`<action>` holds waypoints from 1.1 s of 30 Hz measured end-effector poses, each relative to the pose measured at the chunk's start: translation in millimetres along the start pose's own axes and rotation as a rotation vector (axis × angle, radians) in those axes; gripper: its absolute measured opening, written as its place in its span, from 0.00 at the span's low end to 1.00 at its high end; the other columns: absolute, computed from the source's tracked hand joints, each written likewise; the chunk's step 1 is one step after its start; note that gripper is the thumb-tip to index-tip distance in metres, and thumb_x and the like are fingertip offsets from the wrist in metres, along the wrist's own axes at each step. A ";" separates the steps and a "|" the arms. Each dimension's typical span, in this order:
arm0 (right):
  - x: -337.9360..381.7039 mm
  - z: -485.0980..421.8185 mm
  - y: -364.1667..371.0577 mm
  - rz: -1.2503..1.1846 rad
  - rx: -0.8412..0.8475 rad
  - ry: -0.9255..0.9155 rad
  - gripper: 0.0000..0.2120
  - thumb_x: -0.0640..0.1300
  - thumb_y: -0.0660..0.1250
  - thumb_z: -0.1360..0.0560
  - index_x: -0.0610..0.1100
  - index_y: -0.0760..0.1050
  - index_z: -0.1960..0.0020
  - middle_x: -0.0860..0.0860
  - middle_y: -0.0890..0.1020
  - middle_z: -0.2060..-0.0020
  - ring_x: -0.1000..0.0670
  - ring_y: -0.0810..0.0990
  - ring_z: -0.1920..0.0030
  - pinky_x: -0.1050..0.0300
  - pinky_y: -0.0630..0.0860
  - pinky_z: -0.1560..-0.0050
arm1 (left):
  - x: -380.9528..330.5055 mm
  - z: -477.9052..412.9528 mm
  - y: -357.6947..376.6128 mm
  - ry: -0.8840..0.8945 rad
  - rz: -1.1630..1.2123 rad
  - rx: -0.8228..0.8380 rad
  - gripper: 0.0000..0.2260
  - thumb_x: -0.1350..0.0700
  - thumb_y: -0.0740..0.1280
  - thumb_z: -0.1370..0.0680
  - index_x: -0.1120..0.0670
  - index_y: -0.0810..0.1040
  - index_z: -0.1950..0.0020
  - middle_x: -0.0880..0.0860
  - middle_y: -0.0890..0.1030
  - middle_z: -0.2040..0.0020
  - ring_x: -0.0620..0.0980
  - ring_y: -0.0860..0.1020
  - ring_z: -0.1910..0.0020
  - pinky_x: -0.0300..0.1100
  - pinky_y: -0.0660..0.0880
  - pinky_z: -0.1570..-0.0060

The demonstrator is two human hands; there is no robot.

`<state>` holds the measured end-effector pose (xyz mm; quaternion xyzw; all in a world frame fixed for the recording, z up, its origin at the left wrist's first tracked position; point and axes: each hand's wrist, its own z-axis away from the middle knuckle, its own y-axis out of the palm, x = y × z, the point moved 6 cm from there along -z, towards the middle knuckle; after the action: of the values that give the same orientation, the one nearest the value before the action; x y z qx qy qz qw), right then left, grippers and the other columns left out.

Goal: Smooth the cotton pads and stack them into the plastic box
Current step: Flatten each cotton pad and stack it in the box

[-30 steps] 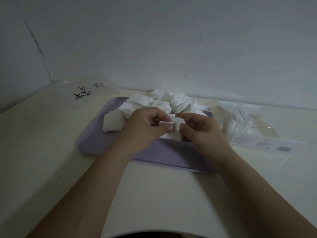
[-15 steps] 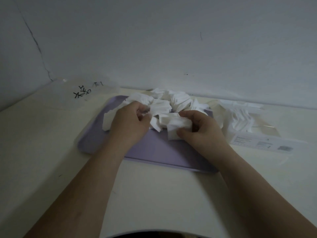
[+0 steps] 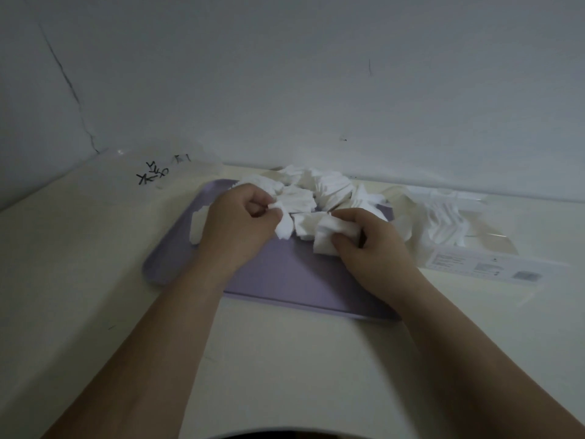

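Note:
A heap of crumpled white cotton pads lies at the far end of a lilac tray. My left hand pinches one pad between thumb and fingers at the heap's near edge. My right hand grips a small bunch of pads just above the tray. A clear plastic box with white pads inside sits to the right of the tray, by the wall.
A clear plastic bag with black writing lies at the back left. A white label sheet rests in front of the box. The cream table meets the wall right behind the tray.
My hands have drawn apart. The left one reached into the heap and took hold of a new pad. The right one keeps its bunch and has hardly moved.

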<state>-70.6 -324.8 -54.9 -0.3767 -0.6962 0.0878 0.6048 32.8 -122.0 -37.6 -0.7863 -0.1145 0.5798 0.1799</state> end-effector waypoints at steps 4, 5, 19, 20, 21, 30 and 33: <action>-5.2 -2.4 -3.0 -0.085 -0.046 0.030 0.17 0.41 0.69 0.22 0.51 0.79 0.34 0.56 0.84 0.47 0.61 0.79 0.52 0.77 0.69 0.55 | -20.4 7.2 1.8 -0.051 0.453 0.107 0.08 0.63 0.74 0.24 0.51 0.83 0.58 0.51 0.82 0.64 0.45 0.78 0.67 0.39 0.73 0.65; -6.6 -3.0 -4.9 -0.116 -0.065 0.043 0.17 0.41 0.69 0.22 0.51 0.79 0.34 0.56 0.84 0.46 0.61 0.80 0.51 0.78 0.69 0.55 | -23.2 8.9 6.8 -0.070 0.556 0.181 0.09 0.64 0.74 0.24 0.51 0.82 0.59 0.53 0.82 0.63 0.48 0.79 0.66 0.41 0.75 0.65; -9.6 -2.5 1.8 -0.436 -0.007 0.073 0.16 0.45 0.79 0.27 0.49 0.83 0.41 0.51 0.88 0.52 0.46 0.87 0.49 0.38 0.84 0.45 | -9.1 23.6 42.3 -0.156 0.512 0.442 0.17 0.67 0.74 0.23 0.58 0.80 0.36 0.59 0.87 0.46 0.55 0.83 0.54 0.44 0.79 0.59; -10.3 -2.4 1.8 -0.451 -0.003 0.081 0.15 0.45 0.79 0.27 0.49 0.84 0.41 0.51 0.88 0.51 0.46 0.87 0.49 0.39 0.84 0.45 | -10.0 24.4 42.5 -0.133 0.491 0.452 0.16 0.68 0.74 0.24 0.57 0.80 0.37 0.57 0.87 0.48 0.53 0.81 0.55 0.42 0.78 0.62; -10.7 -2.3 1.6 -0.467 -0.001 0.085 0.15 0.46 0.78 0.27 0.49 0.84 0.41 0.51 0.88 0.51 0.46 0.87 0.49 0.38 0.84 0.45 | -10.1 24.6 42.5 -0.123 0.481 0.460 0.16 0.69 0.74 0.24 0.57 0.81 0.38 0.56 0.86 0.49 0.52 0.80 0.55 0.40 0.76 0.64; -21.9 -7.5 -5.1 -0.390 -0.142 0.092 0.19 0.54 0.73 0.25 0.51 0.82 0.36 0.54 0.87 0.47 0.52 0.86 0.47 0.43 0.84 0.42 | -10.6 20.0 39.0 -0.126 0.530 0.435 0.11 0.66 0.74 0.25 0.55 0.80 0.45 0.55 0.87 0.52 0.50 0.83 0.56 0.45 0.77 0.63; -21.9 -7.4 -1.4 -0.455 -0.081 0.101 0.20 0.51 0.74 0.26 0.50 0.81 0.35 0.52 0.88 0.48 0.50 0.87 0.48 0.43 0.84 0.43 | -14.2 25.1 45.0 -0.128 0.612 0.514 0.19 0.65 0.74 0.25 0.53 0.78 0.36 0.56 0.86 0.48 0.52 0.82 0.52 0.45 0.78 0.60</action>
<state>-64.8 -342.0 -69.2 -0.2377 -0.7350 -0.0978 0.6274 3.4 -164.6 -50.6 -0.6758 0.2628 0.6641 0.1821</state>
